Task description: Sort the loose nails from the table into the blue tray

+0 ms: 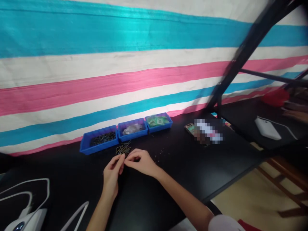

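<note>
My left hand (pixel 112 171) and my right hand (pixel 143 162) meet over the black table (pixel 146 199), fingertips touching. Both are pinched closed; whatever sits between the fingers is too small to make out. Just beyond the fingertips lies a loose pile of thin metal pins (pixel 123 149), some brassy and some dark. Behind it stand three blue trays in a row. The left tray (pixel 96 149) holds many dark thin pieces like those in the pile. Clear or whitish small parts fill the middle tray (pixel 133 136), and green-and-white pieces lie in the right tray (pixel 160 127).
Tiny bits (pixel 161 154) are scattered right of my hands. A phone (pixel 190 129) lies farther right, beside a blurred-out patch. White cables and a white device (pixel 36 219) occupy the lower left. A striped sheet (pixel 120 77) hangs behind; a dark slanted frame (pixel 243 57) stands at right.
</note>
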Available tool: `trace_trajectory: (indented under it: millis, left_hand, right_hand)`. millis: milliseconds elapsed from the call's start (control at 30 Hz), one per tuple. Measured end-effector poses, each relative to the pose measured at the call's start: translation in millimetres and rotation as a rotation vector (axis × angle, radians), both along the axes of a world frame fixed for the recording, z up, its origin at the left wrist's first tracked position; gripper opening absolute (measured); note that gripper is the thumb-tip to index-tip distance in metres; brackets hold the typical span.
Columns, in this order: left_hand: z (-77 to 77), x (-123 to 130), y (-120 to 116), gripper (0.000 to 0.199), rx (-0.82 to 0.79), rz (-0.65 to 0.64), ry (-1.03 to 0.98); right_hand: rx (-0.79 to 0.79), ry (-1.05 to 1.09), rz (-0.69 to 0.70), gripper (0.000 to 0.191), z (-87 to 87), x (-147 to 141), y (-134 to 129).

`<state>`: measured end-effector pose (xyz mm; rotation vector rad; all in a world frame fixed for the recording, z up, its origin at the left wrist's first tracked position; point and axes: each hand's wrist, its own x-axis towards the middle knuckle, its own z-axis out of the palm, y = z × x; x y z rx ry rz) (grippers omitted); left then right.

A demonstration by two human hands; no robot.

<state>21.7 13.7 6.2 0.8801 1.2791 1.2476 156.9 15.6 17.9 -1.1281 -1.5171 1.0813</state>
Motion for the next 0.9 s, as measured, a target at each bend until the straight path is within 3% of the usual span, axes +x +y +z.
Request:
trace_trajectory:
  millis: [233, 600, 733, 900]
  left_hand:
    - [-9.3, -3.8, 3.5, 0.032, 0.04, -0.052, 0.082]
    - [-11.0, -1.4, 4.5, 0.022, 0.228, -0.191, 0.317]
    - [-5.2, -1.3, 1.1, 0.027, 0.203, -0.158, 0.351]
    - [4.1, -3.5, -1.1, 0.031, 0.14, -0.043, 0.231]
  right_hand:
    - [0.048, 0.04, -0.173, 0.016, 4.5, 5.8, 3.6]
    - [0.041, 0.053, -0.184, 0.015, 6.1, 7.1, 4.1]
    - [0.049, 0.048, -0.223, 0.016, 2.5, 8.6, 6.8]
    - [0.056, 0.054, -0.352, 0.019, -1.2, 13.1, 11.4]
